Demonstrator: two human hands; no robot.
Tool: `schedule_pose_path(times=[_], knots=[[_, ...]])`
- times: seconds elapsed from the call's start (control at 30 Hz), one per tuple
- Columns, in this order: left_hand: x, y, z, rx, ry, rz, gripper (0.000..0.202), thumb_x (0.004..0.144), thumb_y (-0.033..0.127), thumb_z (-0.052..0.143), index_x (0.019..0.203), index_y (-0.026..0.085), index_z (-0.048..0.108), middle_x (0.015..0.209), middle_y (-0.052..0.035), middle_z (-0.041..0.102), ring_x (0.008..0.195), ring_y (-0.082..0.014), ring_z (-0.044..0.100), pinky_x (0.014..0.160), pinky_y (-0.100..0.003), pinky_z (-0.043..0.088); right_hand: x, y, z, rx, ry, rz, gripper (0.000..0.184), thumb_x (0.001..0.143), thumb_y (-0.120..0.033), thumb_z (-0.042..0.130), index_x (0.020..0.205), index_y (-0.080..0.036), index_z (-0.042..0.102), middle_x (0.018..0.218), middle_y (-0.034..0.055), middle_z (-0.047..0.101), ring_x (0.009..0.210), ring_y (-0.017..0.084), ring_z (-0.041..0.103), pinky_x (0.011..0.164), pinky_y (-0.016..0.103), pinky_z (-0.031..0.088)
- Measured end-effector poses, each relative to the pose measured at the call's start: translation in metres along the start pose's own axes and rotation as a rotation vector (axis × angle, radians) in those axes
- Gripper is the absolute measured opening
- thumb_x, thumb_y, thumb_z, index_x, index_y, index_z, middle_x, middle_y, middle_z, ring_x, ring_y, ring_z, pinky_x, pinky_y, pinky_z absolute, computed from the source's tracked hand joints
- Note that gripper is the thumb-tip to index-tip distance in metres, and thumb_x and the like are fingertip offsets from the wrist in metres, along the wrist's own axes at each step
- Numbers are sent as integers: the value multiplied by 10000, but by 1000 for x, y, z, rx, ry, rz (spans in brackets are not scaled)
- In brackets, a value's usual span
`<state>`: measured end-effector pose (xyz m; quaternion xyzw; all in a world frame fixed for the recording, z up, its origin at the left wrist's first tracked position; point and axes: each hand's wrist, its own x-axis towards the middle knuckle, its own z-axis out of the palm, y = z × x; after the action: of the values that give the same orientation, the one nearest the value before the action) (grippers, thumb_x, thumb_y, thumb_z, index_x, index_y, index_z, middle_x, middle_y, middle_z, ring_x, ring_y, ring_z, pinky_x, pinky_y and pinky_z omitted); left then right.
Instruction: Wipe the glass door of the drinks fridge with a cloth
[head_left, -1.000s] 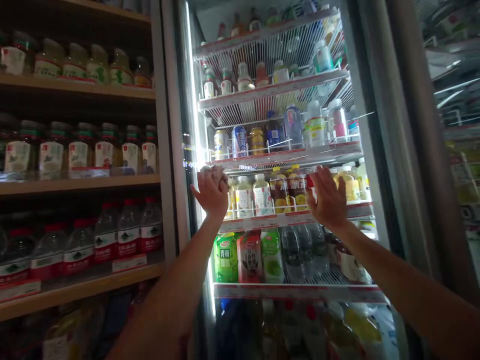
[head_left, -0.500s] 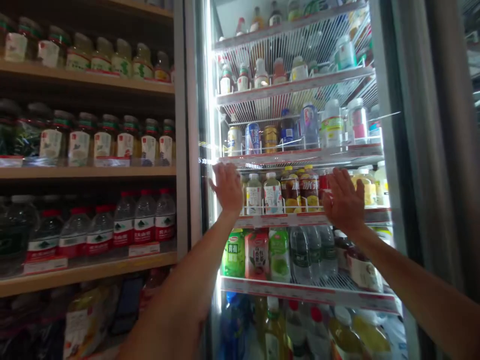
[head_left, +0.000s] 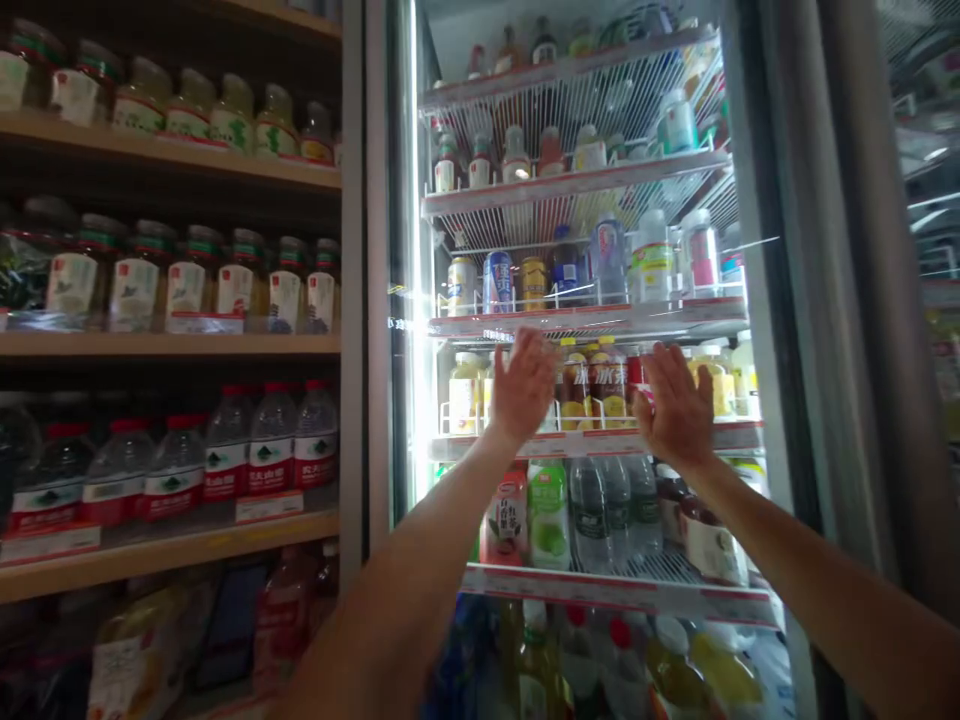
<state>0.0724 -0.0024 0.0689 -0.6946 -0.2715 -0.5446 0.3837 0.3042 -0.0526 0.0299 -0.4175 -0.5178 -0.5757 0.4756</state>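
Both hands are raised in front of a lit drinks fridge [head_left: 574, 438]. My left hand [head_left: 523, 388] holds nothing and its fingers are stretched out. It covers part of a row of bottles, just left of the brown iced tea bottles [head_left: 606, 382] with yellow caps. My right hand [head_left: 675, 408], also flat with fingers extended, is at the same height, right of those bottles and partly over a red-labelled item [head_left: 637, 372]. Faint reflections suggest a glass pane between hands and bottles; I cannot tell whether the palms touch it.
To the left, wooden shelves [head_left: 172, 345] hold jars [head_left: 189, 272] and red-capped water bottles [head_left: 271, 438]. Inside the fridge, several wire shelves carry cans and bottles, including a green drink carton [head_left: 549, 512]. A grey vertical frame [head_left: 832, 300] stands at the right.
My left hand has moved right across the bottle row, closer to my right hand, uncovering a pale yellow bottle at the left. My right hand stays nearly in place. The view has shifted slightly.
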Motion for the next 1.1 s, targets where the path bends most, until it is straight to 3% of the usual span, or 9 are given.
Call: schedule_pose_path(times=[0.1, 0.3, 0.43, 0.5, 0.63, 0.7, 0.87, 0.93, 1.1], knots=[[2, 6, 0, 2, -67, 173, 385, 917, 286, 365, 1288, 282, 470, 1460, -45, 367, 1384, -203, 248, 1134, -526, 112, 0, 1, 0, -13, 2, -2, 532, 867, -291, 405, 1387, -187, 363, 1418, 114, 432, 1361, 247, 318, 1094, 484, 217], [-10, -45, -18, 109, 120, -391, 428, 932, 331, 313, 1329, 210, 423, 1484, -114, 307, 1383, -267, 246, 1107, -594, 116, 0, -1, 1, -16, 1, 3, 552, 866, -293, 408, 1405, -201, 331, 1430, 102, 417, 1367, 244, 307, 1109, 479, 189], [-12, -27, -11, 58, -22, -31, 402, 909, 292, 380, 1303, 266, 457, 1482, -66, 324, 1390, -223, 232, 1129, -522, 143, -1, 1, 1, -20, 30, -9, 523, 864, -290, 411, 1375, -183, 381, 1409, 116, 444, 1354, 247, 332, 1094, 477, 216], [-13, -34, -16, 58, -66, 32, 384, 911, 310, 387, 1287, 299, 469, 1477, -31, 339, 1380, -211, 260, 1139, -507, 116, 0, 1, 1, -18, 36, -12, 511, 865, -290, 409, 1363, -175, 400, 1400, 122, 454, 1350, 247, 339, 1089, 476, 226], [-27, -81, -38, 141, 99, -413, 424, 943, 369, 282, 1313, 231, 437, 1472, -96, 338, 1363, -279, 286, 1104, -602, 72, 0, -1, 1, -16, 27, 4, 511, 868, -288, 407, 1365, -167, 397, 1404, 120, 450, 1358, 241, 323, 1103, 477, 207], [-37, -89, -42, 158, 128, -485, 450, 945, 369, 261, 1329, 191, 414, 1479, -143, 307, 1373, -298, 258, 1084, -631, 88, -1, -1, 1, -13, 19, 10, 519, 866, -288, 409, 1370, -164, 390, 1412, 122, 438, 1362, 244, 316, 1104, 480, 203], [-50, -59, -26, 82, -20, -51, 398, 915, 337, 369, 1291, 250, 470, 1470, -104, 339, 1383, -237, 252, 1113, -537, 142, -1, 1, 1, 1, 6, 7, 545, 866, -286, 406, 1399, -191, 342, 1437, 111, 405, 1363, 249, 311, 1098, 491, 205], [-49, -61, -27, 79, -39, -11, 395, 907, 348, 388, 1284, 269, 477, 1463, -93, 355, 1372, -233, 278, 1117, -535, 129, -1, 1, 1, -10, 5, 1, 554, 866, -288, 409, 1408, -208, 324, 1440, 99, 404, 1361, 247, 317, 1096, 489, 213], [-40, -70, -32, 152, 144, -455, 420, 906, 315, 363, 1299, 202, 459, 1460, -167, 333, 1373, -282, 269, 1079, -599, 164, -1, -1, 2, -32, 20, 16, 545, 859, -283, 418, 1393, -197, 348, 1430, 105, 417, 1360, 251, 320, 1095, 488, 216]])
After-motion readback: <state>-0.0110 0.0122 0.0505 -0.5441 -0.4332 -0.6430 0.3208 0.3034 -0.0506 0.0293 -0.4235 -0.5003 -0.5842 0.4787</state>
